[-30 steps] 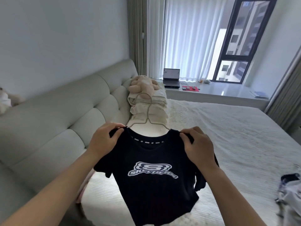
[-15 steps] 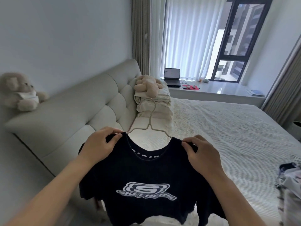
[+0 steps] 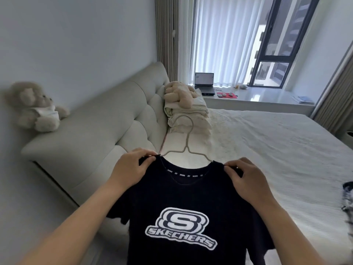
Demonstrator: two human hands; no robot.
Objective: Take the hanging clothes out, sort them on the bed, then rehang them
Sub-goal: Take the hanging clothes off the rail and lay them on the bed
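Hands hold a black T-shirt (image 3: 191, 203) up by its shoulders above the bed (image 3: 267, 150), near the headboard (image 3: 107, 131). The left hand (image 3: 131, 169) pinches the left shoulder seam, the right hand (image 3: 246, 180) pinches the right one, fingers curled over the fabric. A pale hanger (image 3: 186, 146) sits inside the collar, its hook rising toward folded blankets (image 3: 188, 119) at the bed's head edge.

One head-worn wide-angle view looks forward and down, close over the hands (image 3: 188, 175) (bed (image 3: 267, 150) beyond).
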